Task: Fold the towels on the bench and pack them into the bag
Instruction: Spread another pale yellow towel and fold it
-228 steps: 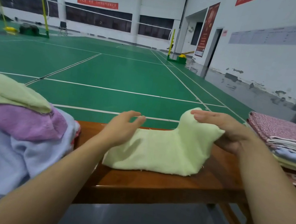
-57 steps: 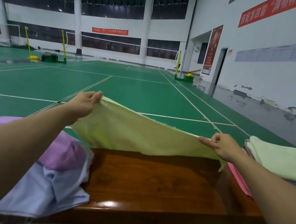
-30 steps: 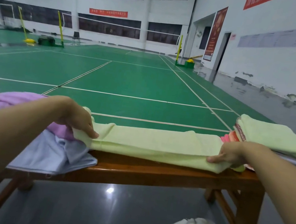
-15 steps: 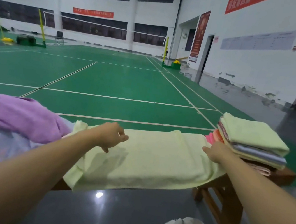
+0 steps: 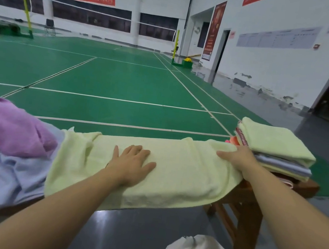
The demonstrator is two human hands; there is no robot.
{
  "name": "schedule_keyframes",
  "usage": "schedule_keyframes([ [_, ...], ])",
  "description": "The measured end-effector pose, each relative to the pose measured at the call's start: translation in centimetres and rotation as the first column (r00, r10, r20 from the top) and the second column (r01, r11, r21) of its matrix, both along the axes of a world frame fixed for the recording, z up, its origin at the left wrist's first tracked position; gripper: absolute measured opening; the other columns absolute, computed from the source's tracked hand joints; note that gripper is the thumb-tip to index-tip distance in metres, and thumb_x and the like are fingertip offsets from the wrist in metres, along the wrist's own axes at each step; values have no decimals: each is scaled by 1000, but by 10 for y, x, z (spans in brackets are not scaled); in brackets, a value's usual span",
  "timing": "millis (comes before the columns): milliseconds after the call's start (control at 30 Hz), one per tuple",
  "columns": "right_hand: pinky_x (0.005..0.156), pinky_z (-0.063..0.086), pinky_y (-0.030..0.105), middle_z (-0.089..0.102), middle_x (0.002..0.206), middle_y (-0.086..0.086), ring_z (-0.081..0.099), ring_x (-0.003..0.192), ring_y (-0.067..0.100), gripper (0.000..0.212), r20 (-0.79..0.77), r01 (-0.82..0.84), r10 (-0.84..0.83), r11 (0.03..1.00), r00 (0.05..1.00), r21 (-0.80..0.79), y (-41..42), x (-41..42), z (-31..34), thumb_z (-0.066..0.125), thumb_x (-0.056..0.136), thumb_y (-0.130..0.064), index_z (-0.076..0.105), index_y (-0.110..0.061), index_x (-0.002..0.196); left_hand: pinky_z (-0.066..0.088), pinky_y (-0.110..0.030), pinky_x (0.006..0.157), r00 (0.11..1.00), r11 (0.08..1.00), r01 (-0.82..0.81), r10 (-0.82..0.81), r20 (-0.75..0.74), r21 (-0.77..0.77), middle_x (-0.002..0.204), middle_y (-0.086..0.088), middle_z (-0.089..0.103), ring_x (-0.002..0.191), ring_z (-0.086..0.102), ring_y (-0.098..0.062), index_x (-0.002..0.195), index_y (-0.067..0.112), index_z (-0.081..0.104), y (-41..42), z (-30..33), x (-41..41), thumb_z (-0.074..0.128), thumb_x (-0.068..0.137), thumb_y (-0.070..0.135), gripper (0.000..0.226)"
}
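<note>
Straight, spread fingers [image 5: 143, 153] of both hands lay flat on the soft, limp pale-yellow terry towel [image 5: 174, 173] overhanging the brown wooden bench's [image 5: 306, 188] front edge; its end corners looked best for pinching.

Camera inventory, as I read it: one view only, head-worn, wide-angle. It looks forward and down across the bench [image 5: 306, 188] from its near long edge, facing out onto the green court [image 5: 109, 88]. It sits close: both forearms run up from the bottom edge of the view, and the bench's near edge lies just below centre. The bench's right end is visible; its left end is covered by cloth. No second view shares any of this.
</note>
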State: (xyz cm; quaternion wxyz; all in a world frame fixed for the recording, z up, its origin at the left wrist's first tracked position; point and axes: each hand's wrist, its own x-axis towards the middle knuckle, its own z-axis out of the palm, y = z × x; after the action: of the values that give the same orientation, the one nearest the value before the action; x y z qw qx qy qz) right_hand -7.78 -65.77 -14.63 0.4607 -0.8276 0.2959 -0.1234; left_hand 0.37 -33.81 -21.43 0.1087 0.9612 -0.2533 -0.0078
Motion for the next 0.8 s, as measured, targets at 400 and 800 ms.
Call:
schedule_keyframes([
  [400,76,57,41,71,105,17,72,85,30,38,77,-253,244,956,967,149,1,-6,43,65,96,-3,56,-16,130,-3,-71,116,997,997,78,-77,-7,13,169,8,5,155,3,-19,156,45,17,-23,10,-19,18,78,94,93],
  [800,74,49,23,58,137,17,66,100,24,65,307,-271,153,880,939,390,-32,-12,79,68,85,12,55,-16,142,-13,-76,109,984,979,165,-156,-84,121,169,8,-8,155,-8,-27,156,50,2,-99,4,-30,9,78,93,89],
])
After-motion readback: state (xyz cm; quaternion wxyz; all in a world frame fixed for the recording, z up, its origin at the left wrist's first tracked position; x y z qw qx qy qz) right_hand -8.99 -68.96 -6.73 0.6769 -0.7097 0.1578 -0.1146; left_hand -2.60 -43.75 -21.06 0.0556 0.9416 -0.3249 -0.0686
